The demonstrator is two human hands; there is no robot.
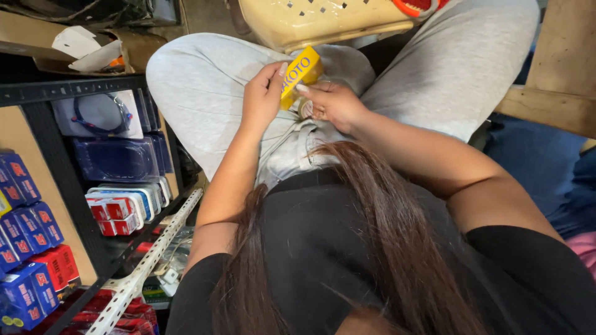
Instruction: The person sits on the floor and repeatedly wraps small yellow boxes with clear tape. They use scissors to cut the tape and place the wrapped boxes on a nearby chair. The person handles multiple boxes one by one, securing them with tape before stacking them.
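Holding a small yellow box [299,74] over the lap, the person grips it from both sides, which keeps it tilted and steady just above the grey trousers [205,87]. The left hand [262,96] sits at 9 o'clock of the box, fingers curled shut on its edge; the right hand [332,104] at 4 o'clock pinches the lower end, and something small beneath it cannot be made out. At 12 o'clock stands a cream perforated basket [323,22]. Far to 8 o'clock, a black shelf [68,90] carries blue and red packs [28,223].
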